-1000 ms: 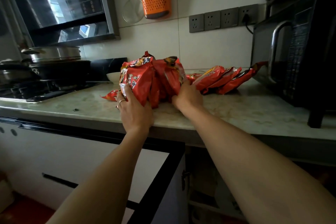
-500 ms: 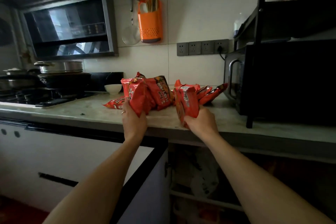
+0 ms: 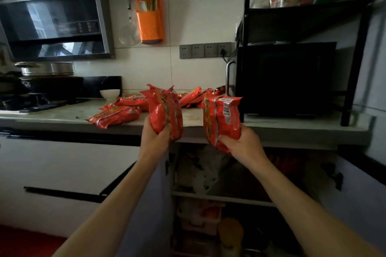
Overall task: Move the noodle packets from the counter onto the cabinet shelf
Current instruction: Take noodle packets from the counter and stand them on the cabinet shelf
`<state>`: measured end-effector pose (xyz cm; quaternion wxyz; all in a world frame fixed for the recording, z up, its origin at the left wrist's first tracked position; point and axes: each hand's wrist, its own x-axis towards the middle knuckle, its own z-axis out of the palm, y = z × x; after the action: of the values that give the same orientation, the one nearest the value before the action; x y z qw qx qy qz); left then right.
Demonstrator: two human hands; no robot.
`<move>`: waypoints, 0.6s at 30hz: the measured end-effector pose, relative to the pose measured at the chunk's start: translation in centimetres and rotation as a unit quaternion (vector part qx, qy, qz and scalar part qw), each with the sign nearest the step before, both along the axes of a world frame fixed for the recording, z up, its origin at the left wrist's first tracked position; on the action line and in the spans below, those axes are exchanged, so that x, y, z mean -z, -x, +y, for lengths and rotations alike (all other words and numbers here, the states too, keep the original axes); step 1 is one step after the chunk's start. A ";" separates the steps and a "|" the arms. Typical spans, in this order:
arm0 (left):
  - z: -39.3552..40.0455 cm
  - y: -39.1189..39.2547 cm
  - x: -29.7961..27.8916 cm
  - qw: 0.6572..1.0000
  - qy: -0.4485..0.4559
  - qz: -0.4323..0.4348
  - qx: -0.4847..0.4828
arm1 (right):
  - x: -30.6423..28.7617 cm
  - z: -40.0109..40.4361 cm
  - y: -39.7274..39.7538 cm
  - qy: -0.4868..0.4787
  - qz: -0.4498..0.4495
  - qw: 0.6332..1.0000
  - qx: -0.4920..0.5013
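My left hand (image 3: 155, 141) grips a bunch of red noodle packets (image 3: 166, 110) upright, just in front of the counter edge. My right hand (image 3: 242, 144) holds a second bunch of red noodle packets (image 3: 222, 120) at about the same height. More red packets (image 3: 117, 113) lie flat on the marble counter (image 3: 282, 125), and others (image 3: 191, 96) sit further back. Below the counter the cabinet stands open, its shelf (image 3: 223, 198) showing white bags and other items.
A black microwave (image 3: 286, 77) stands on the counter under a black rack (image 3: 355, 48) at the right. The open cabinet door (image 3: 146, 194) hangs at the left of the opening, another (image 3: 359, 190) at the right. Stove with pots (image 3: 46, 73) at far left, white bowl (image 3: 110, 93) behind.
Both hands have lifted bunches of packets off the counter and drawn them back past its edge. The view has pulled back and the open cabinet shows more.
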<state>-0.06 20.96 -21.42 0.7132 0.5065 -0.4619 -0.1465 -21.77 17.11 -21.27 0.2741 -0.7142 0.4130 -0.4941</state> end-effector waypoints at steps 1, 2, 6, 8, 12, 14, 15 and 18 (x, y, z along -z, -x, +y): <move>0.3 0.6 0.1 1.000 -0.001 0.008 0.017 | 0.1 0.4 0.5 -0.006 -0.005 1.000 -0.001; 0.8 1.5 0.4 0.999 -0.002 0.011 0.030 | 0.4 0.9 1.3 -0.012 -0.008 1.000 -0.004; 2.1 4.3 2.7 0.997 -0.020 0.038 0.071 | 2.1 2.6 3.0 -0.023 -0.002 1.000 -0.013; 2.6 5.1 3.7 0.995 -0.028 0.050 0.077 | 2.8 3.2 3.6 -0.024 0.005 1.000 -0.009; 2.4 7.7 7.5 0.993 -0.074 0.012 0.095 | 6.4 3.3 6.9 -0.054 0.003 0.998 0.017; 1.4 8.8 9.8 0.990 -0.103 -0.009 0.101 | 8.7 2.8 8.8 -0.080 -0.003 0.996 0.040; 1.1 9.0 10.6 0.988 -0.113 -0.013 0.105 | 9.4 2.9 9.3 -0.093 -0.007 0.994 0.052; -1.7 10.4 14.4 0.977 -0.157 -0.033 0.140 | 13.0 1.5 11.8 -0.135 -0.012 0.987 0.087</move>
<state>-10.45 19.24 -35.85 0.5816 0.5466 -0.5232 -0.2989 -33.53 18.56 -34.24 0.3293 -0.6261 0.5329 -0.4643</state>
